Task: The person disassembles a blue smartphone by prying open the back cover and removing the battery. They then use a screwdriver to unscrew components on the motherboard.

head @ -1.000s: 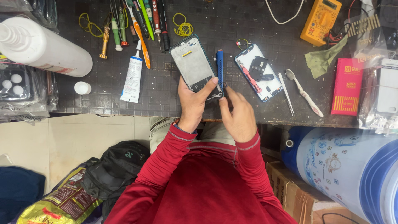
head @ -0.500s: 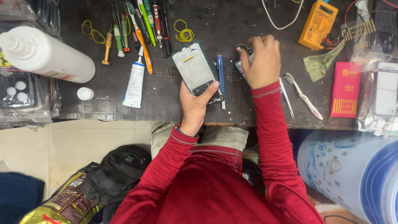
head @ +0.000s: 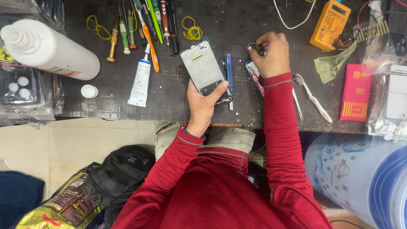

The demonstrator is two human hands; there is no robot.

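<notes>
My left hand (head: 204,103) grips the lower end of an opened phone frame (head: 202,68) lying on the dark work mat, thumb across its bottom corner. A blue-handled tool (head: 229,72) lies right beside the frame. My right hand (head: 270,54) rests farther right over a second dismantled phone (head: 254,74), mostly hidden under the palm. Its fingertips pinch a small yellow rubber band (head: 252,46) just above that phone.
Screwdrivers and tweezers (head: 146,25) lie at the top of the mat, with a white glue tube (head: 140,79) and a large white bottle (head: 46,48) at left. A yellow multimeter (head: 330,24), toothbrush (head: 313,97) and red box (head: 355,92) sit at right. A blue patterned drum (head: 360,178) stands below.
My right hand left the phone frame, moved right to the second phone, and now pinches a small rubber band. My left hand stays on the frame.
</notes>
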